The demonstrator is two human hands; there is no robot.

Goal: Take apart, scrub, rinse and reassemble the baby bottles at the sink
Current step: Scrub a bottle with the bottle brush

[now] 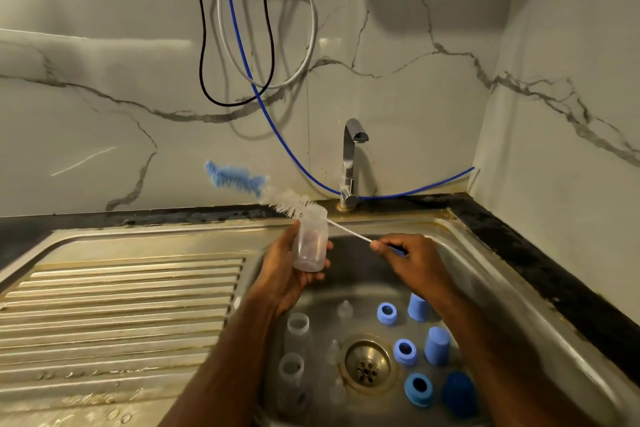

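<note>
Clear bottle (310, 246) in left hand (287, 274), brush (277, 196) in right hand (408, 258)

Clear bottle (310, 244) upright above the sink, brush (277, 196) seemingly behind its mouth; blue rings (387, 313) in basin.

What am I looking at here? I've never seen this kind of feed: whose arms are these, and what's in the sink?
There is one picture, from a camera worn on a person's head, looking down at their bare hands over a steel sink. The left hand holds a clear bottle. The right hand pinches the handle of a bottle brush, whose bristles are outside the bottle, above its mouth. In the basin lie two more clear bottles, clear teats, blue collar rings and blue caps. The tap shows no water running.
</note>
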